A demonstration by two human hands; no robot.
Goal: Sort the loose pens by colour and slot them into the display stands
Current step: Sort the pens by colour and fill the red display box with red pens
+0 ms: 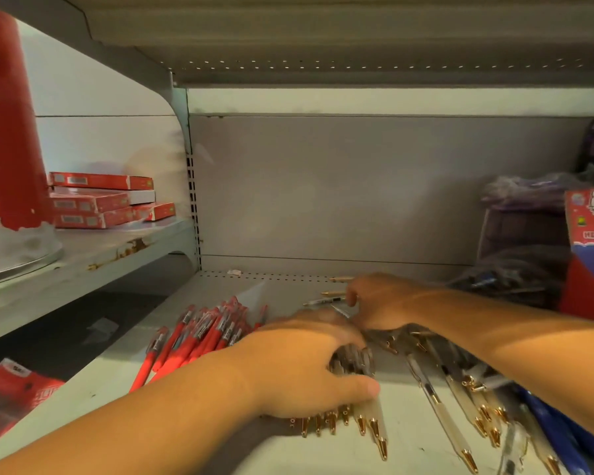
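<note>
My left hand [299, 368] lies on a bundle of clear pens with gold tips [354, 423] on the shelf [326, 454], fingers curled round them. A heap of red pens [199, 334] lies just left of that hand. My right hand [378, 299] reaches farther back and grips a few clear pens [326, 298] whose tips stick out to the left. More loose clear pens [453, 406] fan out at the lower right beneath my right forearm. No display stand is in sight.
Red flat boxes [100, 200] are stacked on the left side shelf beside a tall red cylinder [4, 114]. A Hello Kitty box [590, 241] and dark bagged goods [522, 269] stand at the right. Blue packets [563, 437] lie at the lower right.
</note>
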